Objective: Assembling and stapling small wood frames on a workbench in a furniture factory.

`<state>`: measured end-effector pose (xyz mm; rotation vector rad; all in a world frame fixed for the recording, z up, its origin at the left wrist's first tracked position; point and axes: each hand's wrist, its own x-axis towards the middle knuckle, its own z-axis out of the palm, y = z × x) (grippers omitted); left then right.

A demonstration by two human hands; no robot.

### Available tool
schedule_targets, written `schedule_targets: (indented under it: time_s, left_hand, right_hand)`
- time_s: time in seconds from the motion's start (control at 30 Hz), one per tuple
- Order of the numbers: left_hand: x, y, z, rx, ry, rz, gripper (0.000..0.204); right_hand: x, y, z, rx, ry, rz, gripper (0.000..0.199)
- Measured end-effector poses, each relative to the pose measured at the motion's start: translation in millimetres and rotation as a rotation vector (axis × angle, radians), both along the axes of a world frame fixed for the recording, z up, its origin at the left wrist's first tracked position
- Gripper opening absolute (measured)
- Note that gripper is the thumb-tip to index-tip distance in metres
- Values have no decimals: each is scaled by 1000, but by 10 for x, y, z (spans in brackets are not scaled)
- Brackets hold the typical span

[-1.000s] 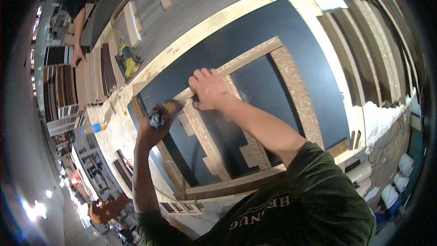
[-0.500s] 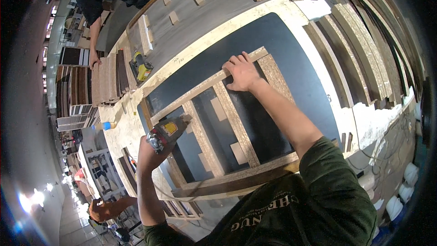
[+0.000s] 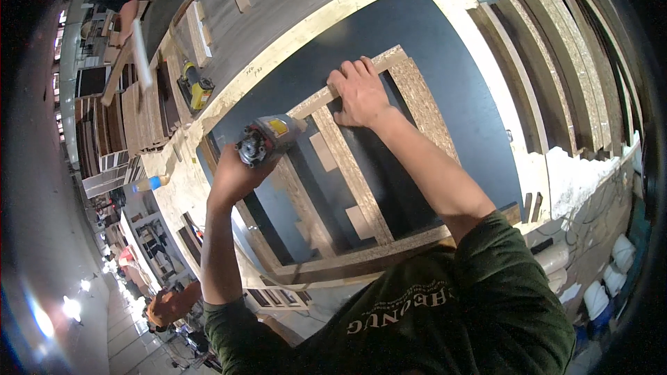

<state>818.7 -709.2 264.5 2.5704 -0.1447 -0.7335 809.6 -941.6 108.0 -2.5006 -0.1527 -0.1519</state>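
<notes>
Now left hand [image 3: 233, 177] grips nailer [image 3: 267, 137]; right hand [image 3: 360, 92] flat on frame [image 3: 347, 160] edge.

- Frame [image 3: 361, 180]: strips of raw chipboard, rough and speckled, light tan, matt.
- Panel [image 3: 445, 62] under the frame: dark, smooth, matt, almost black.
- Border [image 3: 292, 35] around the panel: pale bare wood, a bit scuffed.
- Tool [image 3: 267, 140] in the left hand [image 3: 233, 173]: grey metal body with slight shine, red ring at the end, yellow plastic part.
- Right hand [image 3: 360, 94]: bare skin, lying on the rough chipboard.
- Shirt [image 3: 445, 312]: dark green cloth, soft and matt, with pale print.
- Drill [image 3: 196, 89]: yellow and black plastic.
</notes>
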Motion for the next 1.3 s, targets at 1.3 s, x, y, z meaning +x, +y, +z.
schedule_targets:
  time_s: [1.3]
  left_hand:
    - [348,-182,-319,12,7,-119,33]
  right_hand:
    - [-8,22,43,-49,71,-15,54]
